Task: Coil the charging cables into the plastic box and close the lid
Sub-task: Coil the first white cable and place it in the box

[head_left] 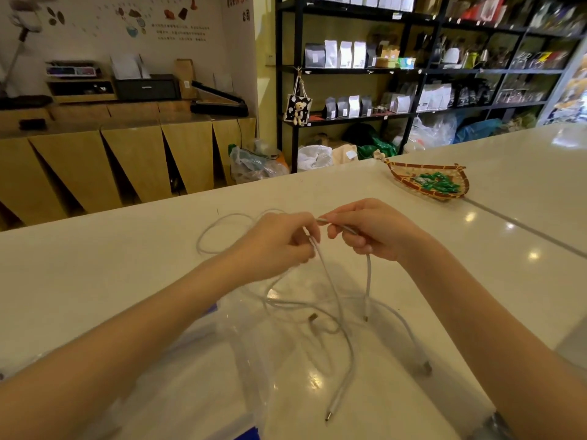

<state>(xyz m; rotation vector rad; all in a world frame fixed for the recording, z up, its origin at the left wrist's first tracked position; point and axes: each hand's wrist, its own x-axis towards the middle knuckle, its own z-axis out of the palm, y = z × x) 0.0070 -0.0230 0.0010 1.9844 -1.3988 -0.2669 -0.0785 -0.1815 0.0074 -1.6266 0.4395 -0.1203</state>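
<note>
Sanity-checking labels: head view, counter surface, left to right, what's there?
Plastic box → left hand → right hand → basket of green candies. White cables sprawl across the middle, so unordered.

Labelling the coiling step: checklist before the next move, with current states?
1. Both hands on cable: ok. Left hand and right hand each pinch a white cable.
2. Cables untangled: not ok. Loops cross on the counter.
3. Plug ends free: ok. One plug lies loose near the front edge.
4. Box ready and open: cannot tell. The clear box is blurred under the left arm; no lid made out.
5. Basket clear of the cables: ok.
</note>
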